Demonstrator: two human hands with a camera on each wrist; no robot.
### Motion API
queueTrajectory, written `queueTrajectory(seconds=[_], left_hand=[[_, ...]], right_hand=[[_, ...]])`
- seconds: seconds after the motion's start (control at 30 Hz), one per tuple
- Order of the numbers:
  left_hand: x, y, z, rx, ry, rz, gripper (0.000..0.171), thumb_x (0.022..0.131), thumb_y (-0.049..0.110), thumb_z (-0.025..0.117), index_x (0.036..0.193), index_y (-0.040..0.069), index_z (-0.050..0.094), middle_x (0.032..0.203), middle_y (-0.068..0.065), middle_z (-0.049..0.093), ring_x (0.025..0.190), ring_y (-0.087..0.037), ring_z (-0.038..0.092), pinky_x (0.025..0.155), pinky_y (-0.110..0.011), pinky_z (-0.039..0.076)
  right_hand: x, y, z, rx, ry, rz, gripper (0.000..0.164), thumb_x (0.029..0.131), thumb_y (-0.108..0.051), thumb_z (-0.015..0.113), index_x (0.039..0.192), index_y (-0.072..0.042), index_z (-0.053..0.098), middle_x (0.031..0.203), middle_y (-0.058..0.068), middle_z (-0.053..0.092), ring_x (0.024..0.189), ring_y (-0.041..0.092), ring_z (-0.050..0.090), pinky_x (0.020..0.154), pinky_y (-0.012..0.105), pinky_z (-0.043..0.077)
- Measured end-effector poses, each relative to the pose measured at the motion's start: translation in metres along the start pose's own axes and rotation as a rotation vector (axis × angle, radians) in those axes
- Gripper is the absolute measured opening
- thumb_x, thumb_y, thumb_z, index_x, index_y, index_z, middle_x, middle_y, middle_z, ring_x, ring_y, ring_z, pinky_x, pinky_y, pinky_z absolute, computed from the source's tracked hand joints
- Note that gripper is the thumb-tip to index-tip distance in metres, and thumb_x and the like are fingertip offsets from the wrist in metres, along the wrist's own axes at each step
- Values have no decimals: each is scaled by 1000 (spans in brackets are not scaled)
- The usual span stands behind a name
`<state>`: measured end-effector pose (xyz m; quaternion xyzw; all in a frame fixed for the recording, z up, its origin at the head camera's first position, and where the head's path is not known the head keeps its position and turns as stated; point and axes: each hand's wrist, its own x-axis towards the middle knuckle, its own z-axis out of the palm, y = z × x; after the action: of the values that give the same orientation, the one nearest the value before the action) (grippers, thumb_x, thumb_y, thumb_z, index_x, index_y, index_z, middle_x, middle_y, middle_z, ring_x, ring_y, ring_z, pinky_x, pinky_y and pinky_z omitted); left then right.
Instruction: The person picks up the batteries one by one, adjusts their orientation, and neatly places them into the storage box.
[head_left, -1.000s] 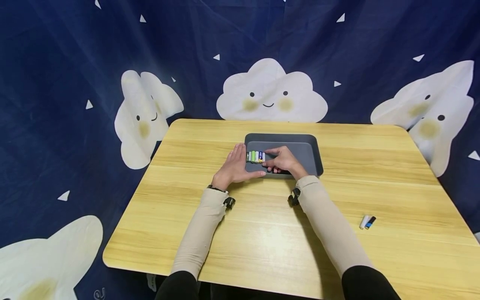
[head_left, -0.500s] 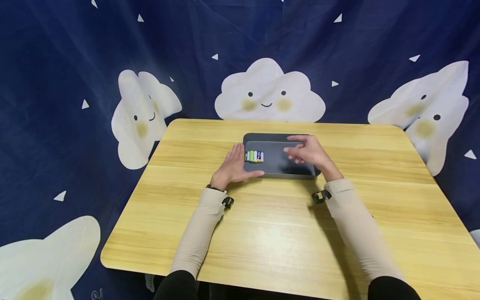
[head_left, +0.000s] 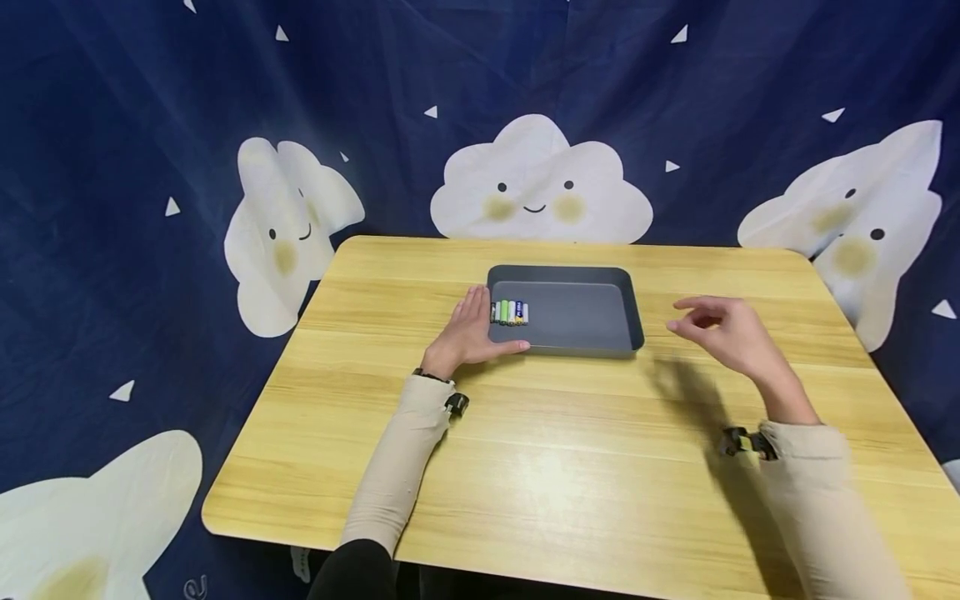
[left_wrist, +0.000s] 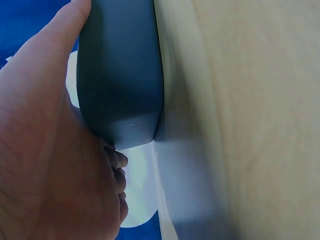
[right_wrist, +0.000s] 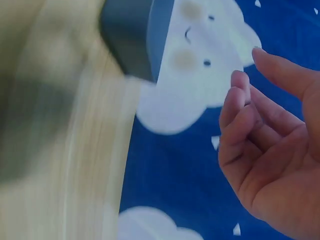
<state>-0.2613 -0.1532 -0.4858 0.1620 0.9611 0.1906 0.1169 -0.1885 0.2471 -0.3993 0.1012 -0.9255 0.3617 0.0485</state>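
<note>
A dark grey rectangular tray (head_left: pixel 592 352) stands on the table. Inside, along its left side, several batteries (head_left: pixel 510 313) lie in a row, with green, white and blue-yellow casings. My left hand (head_left: pixel 468 331) rests at the tray's front left corner, straight fingers along the left side and thumb along the front rim; the left wrist view shows the tray wall (left_wrist: pixel 122 70) beside the palm. To the right of the tray, my right hand (head_left: pixel 723 332) is in the air over the table. Its fingers (right_wrist: pixel 240 120) are loosely curled, thumb apart, with nothing held.
The wooden table (head_left: pixel 525 467) has rounded corners. Behind it hangs a dark blue curtain (head_left: pixel 390 100) with smiling clouds. My right sleeve (head_left: pixel 825 500) covers part of the table's right side.
My right hand has let go of the end of the battery row, lifted out of the tray and moved right. Two loose batteries on the right are now hidden. The left hand stays.
</note>
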Motion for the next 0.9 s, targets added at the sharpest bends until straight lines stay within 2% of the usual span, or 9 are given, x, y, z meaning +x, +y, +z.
queueTrajectory(seconds=[0.27, 0.43, 0.5, 0.6, 0.73, 0.8, 0.9], left_hand=[[1, -3, 0, 3, 12, 3, 139, 78, 92, 53, 166, 2, -6, 175, -16, -9, 164, -27, -8, 135, -44, 2], [1, -2, 0, 4, 7, -5, 139, 78, 93, 52, 166, 4, -7, 175, -15, -11, 164, -26, -9, 135, -44, 1], [1, -2, 0, 2, 5, -4, 138, 78, 93, 52, 166, 4, -7, 175, -14, -11, 164, -25, -9, 135, -43, 1], [1, -1, 1, -6, 3, 3, 138, 78, 92, 53, 166, 4, -7, 176, -14, -10, 164, -25, -9, 135, -43, 0], [2, -1, 1, -2, -3, 0, 139, 78, 92, 53, 166, 3, -7, 175, -14, -11, 164, -26, -9, 135, -43, 0], [2, -1, 2, 6, -5, -5, 139, 78, 93, 52, 166, 4, -8, 175, -13, -12, 164, -25, -10, 135, -43, 0], [3, -1, 2, 10, -7, -4, 138, 78, 93, 52, 166, 4, -8, 175, -13, -12, 164, -25, -10, 135, -43, 1]], right_hand=[[-49, 32, -22, -115, -12, 17, 35, 93, -21, 78, 118, 4, 73, 85, 7, 73, 75, -13, 54, 57, 17, 44], [-74, 43, -22, -173, -89, 28, 41, 91, -21, 80, 118, 9, 71, 86, 7, 73, 75, -13, 51, 58, 19, 46], [-84, 47, -21, -188, -156, 62, 46, 92, -23, 79, 121, 11, 69, 89, 7, 73, 76, -10, 53, 59, 21, 47], [-96, 52, -21, -217, -250, 126, 52, 91, -27, 80, 123, 13, 66, 95, 11, 73, 82, 4, 60, 62, 23, 49], [-109, 56, -21, -238, -317, 188, 60, 87, -29, 84, 122, 16, 65, 100, 17, 73, 89, 23, 68, 65, 24, 51], [-113, 58, -20, -236, -333, 195, 62, 84, -28, 87, 121, 17, 65, 99, 17, 72, 89, 24, 68, 65, 24, 51], [-118, 60, -16, -247, -335, 189, 63, 79, -30, 90, 117, 16, 66, 95, 12, 70, 84, 17, 64, 64, 24, 49]])
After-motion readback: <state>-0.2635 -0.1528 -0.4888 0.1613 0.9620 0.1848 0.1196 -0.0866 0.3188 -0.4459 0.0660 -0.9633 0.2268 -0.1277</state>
